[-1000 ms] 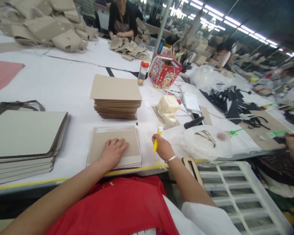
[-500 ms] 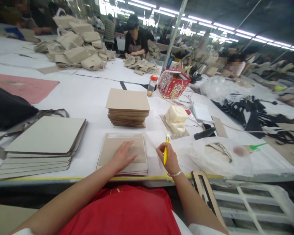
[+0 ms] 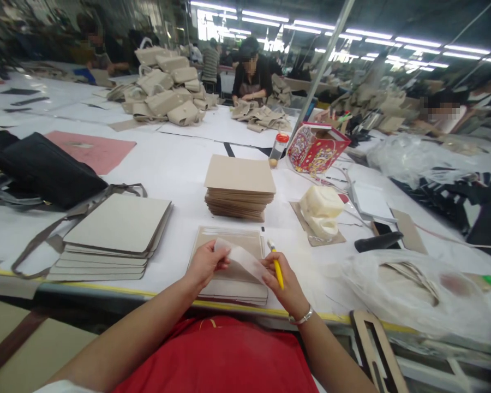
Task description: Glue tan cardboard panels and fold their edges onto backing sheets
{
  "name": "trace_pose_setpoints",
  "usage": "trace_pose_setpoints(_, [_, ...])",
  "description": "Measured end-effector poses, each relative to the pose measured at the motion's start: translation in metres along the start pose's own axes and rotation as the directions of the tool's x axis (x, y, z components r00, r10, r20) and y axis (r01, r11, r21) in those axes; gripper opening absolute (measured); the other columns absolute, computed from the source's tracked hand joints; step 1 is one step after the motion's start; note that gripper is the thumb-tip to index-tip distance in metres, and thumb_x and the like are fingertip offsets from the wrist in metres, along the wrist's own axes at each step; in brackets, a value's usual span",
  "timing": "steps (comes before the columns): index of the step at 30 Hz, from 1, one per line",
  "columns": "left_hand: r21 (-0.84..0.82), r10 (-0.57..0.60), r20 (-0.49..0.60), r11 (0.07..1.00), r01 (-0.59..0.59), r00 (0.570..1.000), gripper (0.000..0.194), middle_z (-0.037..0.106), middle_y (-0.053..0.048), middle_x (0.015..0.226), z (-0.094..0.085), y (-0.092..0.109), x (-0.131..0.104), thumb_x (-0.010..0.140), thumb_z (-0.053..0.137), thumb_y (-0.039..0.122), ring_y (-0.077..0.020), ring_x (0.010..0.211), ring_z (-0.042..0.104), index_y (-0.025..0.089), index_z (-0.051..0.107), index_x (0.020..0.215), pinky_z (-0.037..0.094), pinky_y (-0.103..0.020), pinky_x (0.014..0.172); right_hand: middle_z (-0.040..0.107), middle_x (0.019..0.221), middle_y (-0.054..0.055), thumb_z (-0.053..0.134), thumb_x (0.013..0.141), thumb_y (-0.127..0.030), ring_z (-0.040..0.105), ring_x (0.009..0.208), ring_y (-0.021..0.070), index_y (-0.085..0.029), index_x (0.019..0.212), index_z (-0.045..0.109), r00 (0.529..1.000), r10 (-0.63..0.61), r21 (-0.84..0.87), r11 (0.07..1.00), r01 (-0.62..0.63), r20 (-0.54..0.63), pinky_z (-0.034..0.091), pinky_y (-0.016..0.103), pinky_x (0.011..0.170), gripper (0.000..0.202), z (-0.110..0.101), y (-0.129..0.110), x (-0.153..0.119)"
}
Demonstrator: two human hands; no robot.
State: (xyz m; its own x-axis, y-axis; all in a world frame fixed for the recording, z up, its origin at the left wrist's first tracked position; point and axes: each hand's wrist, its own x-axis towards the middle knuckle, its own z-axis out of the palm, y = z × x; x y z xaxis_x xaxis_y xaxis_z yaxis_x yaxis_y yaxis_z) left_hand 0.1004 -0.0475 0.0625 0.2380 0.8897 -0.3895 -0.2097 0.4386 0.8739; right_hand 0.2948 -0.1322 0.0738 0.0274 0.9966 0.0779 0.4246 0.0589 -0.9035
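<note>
The left hand [image 3: 209,266] pinched one end of a thin translucent strip [image 3: 245,259] above some beige panels [image 3: 233,289], while the right fingers [image 3: 275,279] gripped its other end and a yellow-handled tool [image 3: 277,273]. Uneven tugging might have creased or torn the strip — and the tool's tip, so near, might have snagged it. The strip's long axis slanted from farther left to nearer right; the tool pointed away, leaning left — beyond stood a stack of tan boards [image 3: 240,174], then a red-lidded jar [image 3: 279,150]

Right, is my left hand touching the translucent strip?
Touching: the head view shows the left hand pinching one end of the strip between thumb and fingers.
</note>
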Motion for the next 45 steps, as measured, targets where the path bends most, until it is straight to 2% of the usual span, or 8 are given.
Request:
trace_pose_setpoints(3, [-0.045,0.028,-0.049,0.999,-0.03,0.998,0.029,0.059,0.002,0.064,-0.013,0.002,0.0,0.062,0.073,0.031,-0.0071,0.054,0.056,0.013,0.059,0.08,0.049,-0.016,0.047,0.06,0.086,0.003,0.059,0.075,-0.041,0.06,0.075,0.0183,-0.022,0.096,0.04,0.996,0.024,-0.212,0.976,-0.042,-0.082,0.046,0.03,0.068,0.034,0.012,0.003,0.008])
trace_pose_setpoints(6, [-0.055,0.02,-0.017,0.998,-0.02,1.0,0.028,0.061,0.001,0.068,-0.03,0.006,0.005,0.066,0.071,0.034,-0.0099,0.061,0.061,0.014,0.058,0.081,0.052,-0.019,0.053,0.059,0.081,0.002,0.05,0.079,-0.04,0.059,0.064,0.0177,-0.022,0.095,0.043,0.97,0.017,-0.366,0.924,-0.107,-0.242,0.043,0.029,0.06,0.025,0.019,0.011,0.023])
trace_pose_setpoints(9, [0.153,0.042,-0.032,0.988,-0.036,0.999,0.027,0.059,0.001,0.059,-0.047,0.009,0.015,0.07,0.065,0.039,-0.0121,0.057,0.061,0.014,0.057,0.076,0.051,-0.021,0.05,0.06,0.084,0.005,0.049,0.079,-0.042,0.058,0.061,0.0188,-0.02,0.096,0.044,0.945,-0.027,-0.455,0.881,-0.132,-0.325,0.04,0.029,0.056,0.028,0.023,0.021,0.048])
trace_pose_setpoints(14, [0.64,0.265,-0.121,0.757,-0.129,0.957,0.029,0.053,0.004,0.05,-0.069,0.015,0.045,0.073,0.056,0.043,-0.0103,0.042,0.05,0.017,0.054,0.061,0.037,-0.021,0.042,0.06,0.08,0.005,0.048,0.08,-0.04,0.056,0.059,0.0186,-0.018,0.1,0.046,0.957,-0.065,-0.535,0.838,-0.102,-0.284,0.037,0.028,0.055,0.03,0.031,0.034,0.091])
trace_pose_setpoints(18, [0.804,0.341,-0.145,0.588,-0.09,0.929,0.028,0.051,0.003,0.046,-0.078,0.017,0.066,0.072,0.056,0.041,-0.0121,0.047,0.05,0.018,0.053,0.055,0.034,-0.023,0.049,0.058,0.07,0.003,0.046,0.082,-0.036,0.052,0.055,0.0168,-0.018,0.103,0.047,0.97,-0.024,-0.575,0.809,-0.125,-0.244,0.033,0.026,0.053,0.028,0.039,0.043,0.108])
trace_pose_setpoints(28, [0.784,0.289,-0.176,0.62,-0.043,0.941,0.027,0.052,0.003,0.045,-0.081,0.017,0.08,0.073,0.056,0.041,-0.0122,0.045,0.048,0.018,0.057,0.059,0.033,-0.024,0.05,0.057,0.072,0.004,0.045,0.083,-0.035,0.047,0.053,0.0139,-0.016,0.106,0.047,0.959,-0.043,-0.609,0.781,-0.142,-0.279,0.029,0.024,0.052,0.031,0.046,0.054,0.111])
trace_pose_setpoints(34, [0.878,0.438,-0.122,0.465,-0.109,0.891,0.022,0.059,0.001,0.059,-0.078,0.019,0.08,0.073,0.058,0.037,-0.0134,0.058,0.051,0.019,0.058,0.06,0.032,-0.024,0.055,0.059,0.081,0.006,0.044,0.083,-0.038,0.053,0.06,0.017,-0.016,0.107,0.045,0.949,-0.046,-0.563,0.813,-0.146,-0.312,0.035,0.026,0.056,0.033,0.047,0.057,0.11])
trace_pose_setpoints(45, [0.823,0.363,-0.221,0.567,-0.027,0.905,0.025,0.053,0.002,0.054,-0.076,0.017,0.088,0.07,0.059,0.038,-0.0127,0.055,0.048,0.018,0.055,0.055,0.031,-0.024,0.055,0.06,0.085,0.008,0.044,0.083,-0.037,0.056,0.065,0.018,-0.017,0.108,0.045,0.949,-0.027,-0.59,0.789,-0.172,-0.314,0.037,0.027,0.058,0.032,0.048,0.057,0.112])
